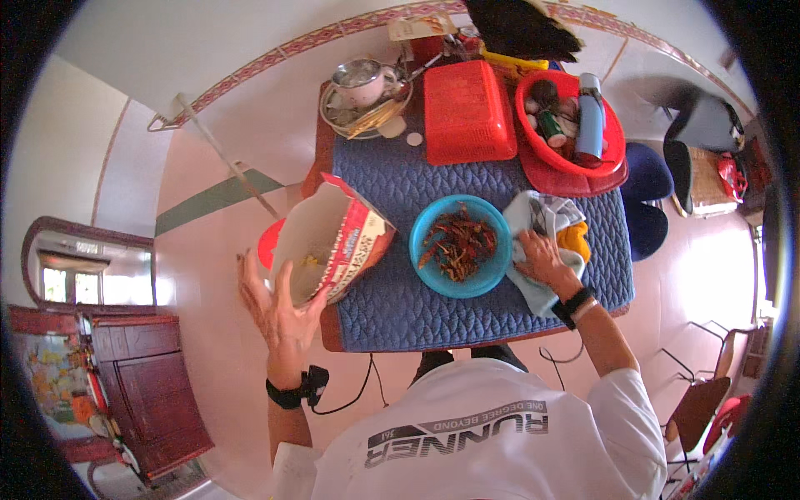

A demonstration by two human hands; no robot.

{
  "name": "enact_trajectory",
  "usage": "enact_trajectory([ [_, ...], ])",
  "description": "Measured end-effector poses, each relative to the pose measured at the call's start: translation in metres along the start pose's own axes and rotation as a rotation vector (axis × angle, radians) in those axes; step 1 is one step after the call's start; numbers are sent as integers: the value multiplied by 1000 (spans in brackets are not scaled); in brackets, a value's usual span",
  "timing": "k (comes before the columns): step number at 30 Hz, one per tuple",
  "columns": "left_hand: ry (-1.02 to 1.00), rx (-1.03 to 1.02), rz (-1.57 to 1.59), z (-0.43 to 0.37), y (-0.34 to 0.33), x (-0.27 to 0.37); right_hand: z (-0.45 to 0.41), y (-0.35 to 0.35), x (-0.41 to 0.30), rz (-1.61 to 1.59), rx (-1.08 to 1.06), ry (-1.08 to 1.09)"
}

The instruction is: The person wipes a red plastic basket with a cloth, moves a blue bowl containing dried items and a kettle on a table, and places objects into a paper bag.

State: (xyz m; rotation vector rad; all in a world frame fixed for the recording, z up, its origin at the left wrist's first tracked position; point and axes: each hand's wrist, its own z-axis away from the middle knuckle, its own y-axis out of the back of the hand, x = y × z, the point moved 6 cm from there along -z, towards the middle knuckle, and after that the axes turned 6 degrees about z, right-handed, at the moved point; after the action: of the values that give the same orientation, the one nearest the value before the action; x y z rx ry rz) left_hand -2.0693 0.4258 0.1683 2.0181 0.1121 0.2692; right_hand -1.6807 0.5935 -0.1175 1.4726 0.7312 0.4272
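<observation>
At the near left edge of the table, an open cardboard box (369,247) with red and cream printing leans tilted, a few yellow bits inside. My left hand (281,306) is beside its lower edge, fingers spread; whether the thumb touches the box is unclear. In the middle of the blue quilted cloth (400,325) sits a blue plastic bowl (461,290) of dried red chillies (459,244). Just right of it, my right hand (542,259) rests on a crumpled light-blue and grey cloth (531,294) with a yellow part. Its fingers lie partly in the folds, so its grip is hard to judge.
An upturned red plastic basket (469,112) stands at the table's back, between a plate with a metal-lined mug (359,84) and a red basin (615,134) holding a blue flask (589,119). Blue stools (644,200) are at the right. A cable (350,403) hangs below the near edge.
</observation>
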Motion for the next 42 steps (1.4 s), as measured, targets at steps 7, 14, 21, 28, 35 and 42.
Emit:
enact_trajectory([
  [7,88,-324,156,-4,-50,-54,-5,123,-22,-134,-10,-433],
  [14,216,-415,255,-17,-58,-79,13,178,-21,-689,-60,-232],
  [21,108,-402,203,-24,-60,-84,4,187,-85,-1002,-133,-252],
  [28,212,-271,171,36,-16,-124,-118,165,-201,-875,70,-40],
  [35,419,-125,241,109,63,-157,-199,14,-266,-357,-168,-118],
  [42,537,-141,-77,206,99,-184,-168,-32,-312,-91,-254,225],
])
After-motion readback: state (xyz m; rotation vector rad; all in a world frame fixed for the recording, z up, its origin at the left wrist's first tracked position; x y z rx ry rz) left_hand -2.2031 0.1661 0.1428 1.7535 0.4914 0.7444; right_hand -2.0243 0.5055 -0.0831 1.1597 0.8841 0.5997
